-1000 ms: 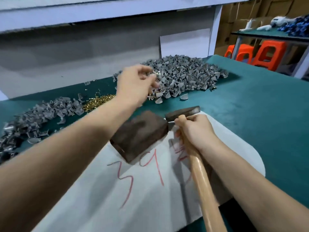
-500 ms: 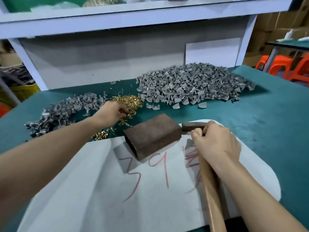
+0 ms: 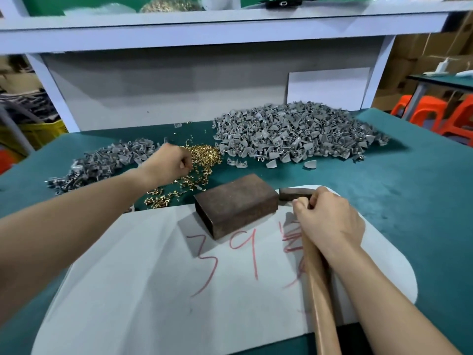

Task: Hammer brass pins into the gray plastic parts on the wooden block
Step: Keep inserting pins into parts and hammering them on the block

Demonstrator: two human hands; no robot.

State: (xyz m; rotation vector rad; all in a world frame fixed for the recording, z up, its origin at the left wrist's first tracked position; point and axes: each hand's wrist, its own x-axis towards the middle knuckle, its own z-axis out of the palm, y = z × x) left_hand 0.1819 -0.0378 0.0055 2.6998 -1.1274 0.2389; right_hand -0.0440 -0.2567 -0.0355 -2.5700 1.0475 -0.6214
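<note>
Wooden block sits on the white sheet with no gray part on top. The brass pins lie heaped just behind it on the green tabletop, with gray plastic parts piled on either side. Risk as I read it: the pins are small and tangled, so a pinch may lift several or drop one. Left grip is curled over the heap's near edge, and I cannot tell whether it holds a pin. Right grip is clenched on the hammer handle under the head, which is just beside the block.
</note>
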